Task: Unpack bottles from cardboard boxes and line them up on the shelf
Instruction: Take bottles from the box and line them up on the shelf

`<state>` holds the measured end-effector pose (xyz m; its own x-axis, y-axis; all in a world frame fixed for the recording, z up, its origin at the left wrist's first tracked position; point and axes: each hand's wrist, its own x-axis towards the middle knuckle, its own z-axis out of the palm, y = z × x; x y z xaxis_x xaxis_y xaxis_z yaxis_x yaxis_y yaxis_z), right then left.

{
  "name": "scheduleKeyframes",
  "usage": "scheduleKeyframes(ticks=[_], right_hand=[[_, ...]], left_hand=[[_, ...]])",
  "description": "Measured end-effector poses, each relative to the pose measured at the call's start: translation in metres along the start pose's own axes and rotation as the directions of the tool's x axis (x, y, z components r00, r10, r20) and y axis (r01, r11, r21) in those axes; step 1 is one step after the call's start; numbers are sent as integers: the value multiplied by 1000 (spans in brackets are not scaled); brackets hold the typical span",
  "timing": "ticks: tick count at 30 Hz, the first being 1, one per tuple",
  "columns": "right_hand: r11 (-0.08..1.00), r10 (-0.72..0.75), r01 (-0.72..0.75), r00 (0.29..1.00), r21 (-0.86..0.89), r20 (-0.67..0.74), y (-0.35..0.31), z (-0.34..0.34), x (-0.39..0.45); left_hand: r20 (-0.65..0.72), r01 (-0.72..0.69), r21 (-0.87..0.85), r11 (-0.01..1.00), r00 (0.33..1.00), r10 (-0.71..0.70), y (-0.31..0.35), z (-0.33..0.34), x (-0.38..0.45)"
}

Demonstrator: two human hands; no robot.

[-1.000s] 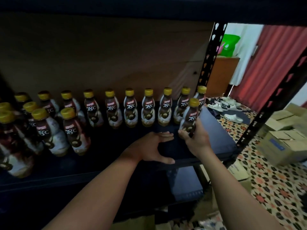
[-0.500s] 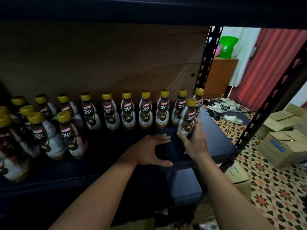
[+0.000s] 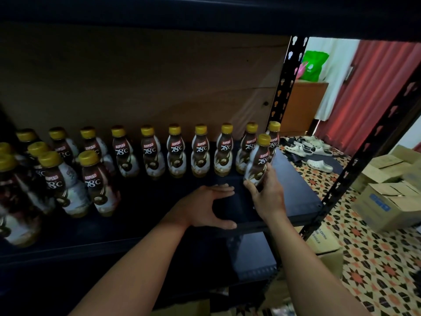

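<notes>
Right hand (image 3: 266, 197) grips a Kopiko bottle (image 3: 258, 160) by its lower body, fingers curled round it; bottle tilted slightly, at the right end of the dark shelf (image 3: 293, 201), just in front of the back row of bottles (image 3: 175, 151). Whether its base touches the shelf: cannot tell. Left hand (image 3: 205, 207) open, fingers straight, thumb spread wide, over the shelf beside it, holding nothing. More bottles cluster at front left (image 3: 98, 183). Cardboard boxes (image 3: 387, 201) on the patterned floor, right.
</notes>
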<state>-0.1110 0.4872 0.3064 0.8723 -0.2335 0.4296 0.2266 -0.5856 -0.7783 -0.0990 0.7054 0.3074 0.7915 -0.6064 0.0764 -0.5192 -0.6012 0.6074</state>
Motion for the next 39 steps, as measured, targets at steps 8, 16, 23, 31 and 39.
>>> scheduleKeyframes(ticks=[8, 16, 23, 31, 39], right_hand=[[1000, 0, 0, 1000, 5, -28, -1, 2, -1], [1000, -18, 18, 999, -14, -30, -1, 2, 0], [1000, -22, 21, 1000, -22, -19, -2, 1, -1], [999, 1, -2, 1000, -49, -21, -2, 2, -2], [983, 133, -148, 981, -106, -143, -16, 2, -16]], left_hand=[[10, 0, 3, 1000, 1000, 0, 3, -2, -1], [8, -3, 15, 1000, 1000, 2, 2, -1, -1], [11, -7, 34, 999, 1000, 7, 4, -3, -2], [64, 27, 81, 996, 997, -32, 5, -4, -17], [-121, 27, 100, 995, 993, -15, -16, -11, -97]])
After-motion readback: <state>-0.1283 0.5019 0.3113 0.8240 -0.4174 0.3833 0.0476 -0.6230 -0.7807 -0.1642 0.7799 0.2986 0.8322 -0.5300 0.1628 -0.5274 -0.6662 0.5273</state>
